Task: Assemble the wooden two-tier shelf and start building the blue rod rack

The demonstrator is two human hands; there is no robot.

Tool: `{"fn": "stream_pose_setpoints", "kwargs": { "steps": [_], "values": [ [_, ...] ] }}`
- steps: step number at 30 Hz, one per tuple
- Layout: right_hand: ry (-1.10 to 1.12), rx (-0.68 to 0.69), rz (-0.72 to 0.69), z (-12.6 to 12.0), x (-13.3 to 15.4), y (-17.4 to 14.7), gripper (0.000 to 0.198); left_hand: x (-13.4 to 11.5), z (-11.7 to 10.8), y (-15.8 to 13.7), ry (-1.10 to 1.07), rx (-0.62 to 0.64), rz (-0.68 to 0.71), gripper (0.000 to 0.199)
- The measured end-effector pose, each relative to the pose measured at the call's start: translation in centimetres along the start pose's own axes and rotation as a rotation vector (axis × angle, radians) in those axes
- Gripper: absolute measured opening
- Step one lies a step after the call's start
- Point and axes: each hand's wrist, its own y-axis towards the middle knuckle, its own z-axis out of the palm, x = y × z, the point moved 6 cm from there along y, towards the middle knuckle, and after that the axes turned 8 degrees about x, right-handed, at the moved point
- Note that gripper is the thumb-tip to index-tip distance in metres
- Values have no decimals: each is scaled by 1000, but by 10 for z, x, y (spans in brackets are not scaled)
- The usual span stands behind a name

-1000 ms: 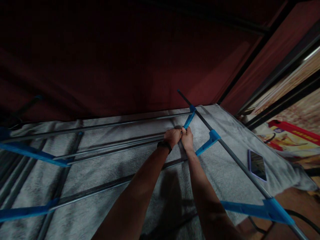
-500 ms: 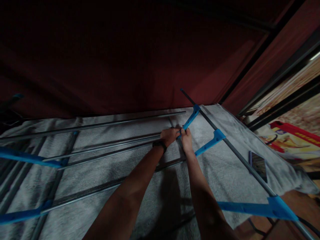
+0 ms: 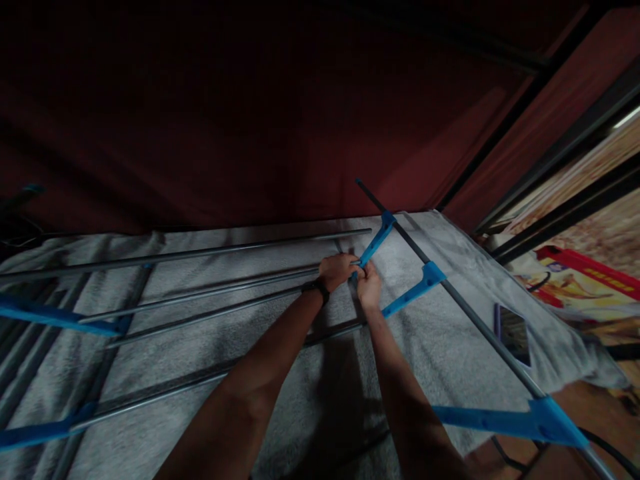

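Note:
My left hand (image 3: 338,269), with a dark band on its wrist, is closed round the right end of a thin grey metal rod (image 3: 215,288). Close against it, my right hand (image 3: 369,288) grips the lower end of a blue plastic bracket (image 3: 376,244). Rod end and bracket meet between my fingers, which partly hide the joint. That bracket is fixed on a long slanting grey pole (image 3: 467,308), which also carries a second blue bracket (image 3: 415,291) and a larger blue bracket (image 3: 505,424) nearer me. Another rod (image 3: 165,395) runs beneath my forearms.
On the left, blue brackets (image 3: 60,317) and several dark poles form another frame side. A loose tube (image 3: 200,256) lies along the back. All rest on a grey fleecy cloth (image 3: 280,427). A phone (image 3: 513,333) and a red-yellow package (image 3: 585,283) are at right; a dark red panel (image 3: 280,133) stands behind.
The right-hand pole with its brackets has shifted slightly left in view, along with both hands. My hands keep their hold on the rod and bracket.

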Motion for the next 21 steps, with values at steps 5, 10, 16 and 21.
{"fn": "stream_pose_setpoints", "kwargs": {
  "steps": [5, 10, 16, 21],
  "values": [
    [-89, -13, -22, 2, 2, -5, 40, 2, 2, -1, -1, -24, 0, 39],
    [-152, -10, 3, 5, 3, -7, 43, 2, 2, -3, 17, -28, 8, 39],
    [-125, -15, 6, 6, 6, -9, 42, 3, 2, -5, 24, -23, 33, 42],
    [-116, -21, 0, 7, 7, -11, 41, 5, 2, -6, 18, -26, 46, 42]
  ]
}}
